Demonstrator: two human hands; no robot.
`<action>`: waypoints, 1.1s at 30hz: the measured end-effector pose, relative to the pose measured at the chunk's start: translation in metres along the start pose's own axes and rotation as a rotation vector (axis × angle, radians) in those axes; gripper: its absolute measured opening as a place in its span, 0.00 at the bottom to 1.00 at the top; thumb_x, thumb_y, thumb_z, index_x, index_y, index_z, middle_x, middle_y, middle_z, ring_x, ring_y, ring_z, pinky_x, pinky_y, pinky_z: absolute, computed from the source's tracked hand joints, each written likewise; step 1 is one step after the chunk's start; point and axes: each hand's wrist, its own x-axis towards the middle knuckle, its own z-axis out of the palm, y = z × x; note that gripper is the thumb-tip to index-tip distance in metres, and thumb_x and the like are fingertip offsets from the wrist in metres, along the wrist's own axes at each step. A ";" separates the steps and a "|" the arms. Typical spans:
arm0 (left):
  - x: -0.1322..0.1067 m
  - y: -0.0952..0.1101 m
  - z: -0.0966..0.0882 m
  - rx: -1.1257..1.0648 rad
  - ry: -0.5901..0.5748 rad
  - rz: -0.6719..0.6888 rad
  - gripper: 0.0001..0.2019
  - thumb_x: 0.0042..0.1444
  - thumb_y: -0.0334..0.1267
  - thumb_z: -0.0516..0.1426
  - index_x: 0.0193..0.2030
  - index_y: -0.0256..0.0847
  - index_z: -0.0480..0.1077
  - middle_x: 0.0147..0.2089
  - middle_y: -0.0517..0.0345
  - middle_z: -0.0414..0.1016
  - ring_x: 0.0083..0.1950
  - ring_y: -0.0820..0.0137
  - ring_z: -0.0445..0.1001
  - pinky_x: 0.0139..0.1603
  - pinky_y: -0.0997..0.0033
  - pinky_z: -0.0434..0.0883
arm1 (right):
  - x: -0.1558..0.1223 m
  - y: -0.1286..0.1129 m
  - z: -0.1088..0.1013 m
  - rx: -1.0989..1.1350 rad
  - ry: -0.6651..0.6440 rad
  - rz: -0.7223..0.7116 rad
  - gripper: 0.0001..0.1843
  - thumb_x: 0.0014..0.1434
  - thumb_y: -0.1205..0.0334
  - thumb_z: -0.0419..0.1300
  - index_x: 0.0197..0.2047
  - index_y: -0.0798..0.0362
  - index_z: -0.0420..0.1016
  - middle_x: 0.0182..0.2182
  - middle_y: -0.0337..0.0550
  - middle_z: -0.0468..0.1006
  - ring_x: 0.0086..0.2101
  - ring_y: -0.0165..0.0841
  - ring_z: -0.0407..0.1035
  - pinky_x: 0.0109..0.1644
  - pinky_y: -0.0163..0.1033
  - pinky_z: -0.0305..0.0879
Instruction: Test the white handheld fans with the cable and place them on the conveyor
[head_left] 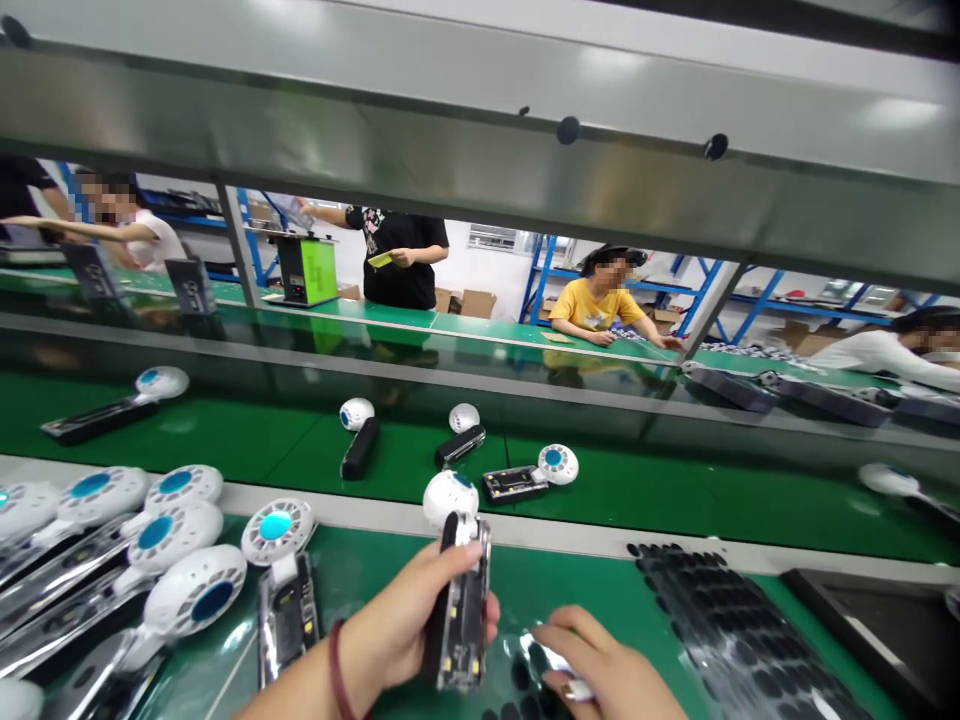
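Here, the left hand (409,625) grips a handheld fan (457,590) upright just above the green tabletop (360,560), fingers wrapped round its open handle so the circuit board inside faces the right hand; the round white head points toward the conveyor. The right hand (600,675) rests low beside it, fingers curled and pinching a small silvery part (559,660) over a sheet of black round pads (720,630). No writing on the fan can be read. To the left lie more unfinished fans (176,555), white heads with blue centres, handles in clear film; one (281,585) lies just beside the left hand. Beyond a pale strip, the dark green conveyor belt (660,495) carries separate fans, some closed in black (360,435), one open (529,478). Across it, other people stand or sit at a further tabletop (465,325), where a green-fronted machine (306,268) stands; its display is too small to read.
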 end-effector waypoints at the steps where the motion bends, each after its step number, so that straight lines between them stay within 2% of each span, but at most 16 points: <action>1: -0.005 -0.004 -0.007 0.002 -0.013 0.003 0.12 0.51 0.45 0.54 0.34 0.39 0.60 0.23 0.53 0.74 0.23 0.67 0.73 0.24 0.70 0.66 | 0.007 0.001 0.003 0.006 -0.023 -0.013 0.21 0.47 0.77 0.54 0.42 0.46 0.70 0.41 0.41 0.73 0.29 0.35 0.74 0.32 0.35 0.69; 5: -0.009 -0.020 -0.010 0.006 -0.058 0.025 0.12 0.47 0.41 0.59 0.33 0.37 0.62 0.30 0.50 0.76 0.30 0.65 0.75 0.34 0.63 0.67 | 0.028 0.000 0.010 0.055 -0.101 -0.013 0.15 0.42 0.77 0.57 0.31 0.48 0.74 0.35 0.39 0.74 0.28 0.34 0.73 0.33 0.33 0.68; 8: 0.000 -0.029 -0.009 -0.013 -0.071 0.060 0.17 0.37 0.36 0.65 0.34 0.35 0.66 0.35 0.51 0.74 0.42 0.61 0.72 0.39 0.65 0.66 | 0.032 0.000 0.008 0.127 -0.141 -0.008 0.19 0.40 0.79 0.55 0.32 0.47 0.72 0.36 0.36 0.73 0.32 0.30 0.72 0.36 0.28 0.65; 9: 0.004 -0.032 -0.010 -0.017 -0.067 0.075 0.18 0.35 0.35 0.66 0.34 0.35 0.67 0.35 0.52 0.74 0.42 0.61 0.72 0.39 0.66 0.66 | 0.033 0.001 0.007 0.150 -0.157 -0.011 0.20 0.39 0.79 0.54 0.32 0.47 0.72 0.37 0.35 0.72 0.33 0.29 0.71 0.37 0.27 0.64; 13: 0.012 -0.039 -0.018 -0.007 -0.028 0.081 0.16 0.40 0.36 0.64 0.34 0.36 0.64 0.28 0.54 0.74 0.31 0.68 0.72 0.35 0.66 0.64 | 0.032 0.001 0.003 0.220 -0.214 -0.015 0.18 0.40 0.78 0.54 0.31 0.46 0.72 0.37 0.35 0.71 0.32 0.28 0.70 0.36 0.27 0.63; 18: 0.010 -0.037 -0.017 -0.035 -0.024 0.101 0.18 0.42 0.33 0.63 0.40 0.33 0.63 0.40 0.48 0.72 0.41 0.63 0.71 0.43 0.62 0.64 | 0.030 0.000 0.005 0.313 -0.205 0.022 0.16 0.40 0.79 0.52 0.29 0.50 0.69 0.33 0.37 0.71 0.32 0.31 0.70 0.36 0.30 0.62; 20: 0.009 -0.036 -0.015 -0.048 -0.015 0.113 0.17 0.44 0.35 0.62 0.41 0.33 0.63 0.40 0.48 0.71 0.41 0.64 0.70 0.43 0.63 0.63 | 0.028 0.002 0.004 0.366 -0.202 0.025 0.15 0.38 0.80 0.53 0.26 0.50 0.68 0.31 0.36 0.71 0.31 0.30 0.69 0.34 0.29 0.62; 22: 0.008 -0.036 -0.015 -0.069 -0.017 0.113 0.16 0.47 0.38 0.60 0.42 0.35 0.63 0.38 0.51 0.70 0.39 0.66 0.70 0.42 0.65 0.63 | 0.028 0.004 0.000 0.413 -0.179 0.051 0.13 0.40 0.79 0.54 0.25 0.50 0.67 0.28 0.34 0.71 0.29 0.29 0.68 0.32 0.28 0.62; 26: 0.007 -0.038 -0.015 -0.137 -0.004 0.066 0.15 0.53 0.47 0.53 0.41 0.38 0.63 0.33 0.56 0.69 0.35 0.69 0.68 0.40 0.67 0.63 | 0.034 -0.001 -0.017 0.468 -0.075 0.149 0.05 0.49 0.70 0.55 0.26 0.50 0.67 0.23 0.34 0.71 0.25 0.30 0.67 0.27 0.29 0.61; 29: 0.007 -0.038 -0.014 -0.136 -0.003 0.089 0.17 0.51 0.50 0.54 0.40 0.38 0.65 0.33 0.58 0.68 0.39 0.68 0.66 0.45 0.66 0.61 | 0.044 -0.016 -0.026 0.489 -0.005 0.155 0.06 0.52 0.68 0.53 0.28 0.49 0.69 0.25 0.33 0.73 0.27 0.30 0.68 0.29 0.30 0.62; 33: 0.009 -0.039 -0.014 -0.117 -0.057 0.129 0.13 0.52 0.48 0.54 0.37 0.40 0.68 0.36 0.59 0.68 0.43 0.68 0.63 0.50 0.65 0.57 | 0.053 -0.035 -0.021 0.466 0.066 0.109 0.08 0.52 0.70 0.53 0.28 0.47 0.70 0.27 0.33 0.73 0.27 0.30 0.67 0.31 0.30 0.61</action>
